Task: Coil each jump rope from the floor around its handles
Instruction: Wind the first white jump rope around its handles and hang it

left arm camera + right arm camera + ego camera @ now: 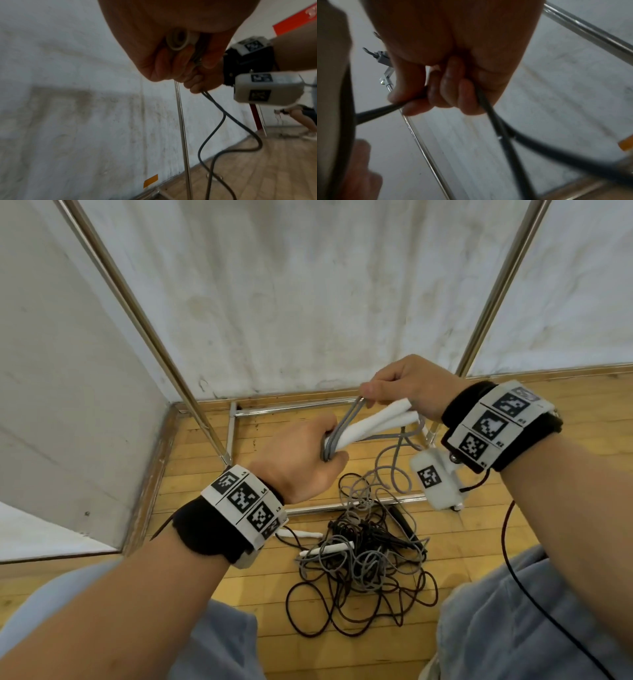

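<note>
The 2 white handles (376, 419) are held at frame centre, long axis running from lower left to upper right; their lower ends are hidden inside the left hand (294, 460), whose fingers are curled round them and the grey cord (337, 433); cord loops are pinched by the right hand (407, 385); remaining ropes (359, 559) lie tangled on the floor (479, 542) below.

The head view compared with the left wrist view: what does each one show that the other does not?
Only the head view shows the tangled pile of ropes on the wooden floor and the paired white handles. Only the left wrist view shows one handle's round end inside the left hand, and an orange tape mark. Both show the grey cord trailing down and the right hand.
</note>
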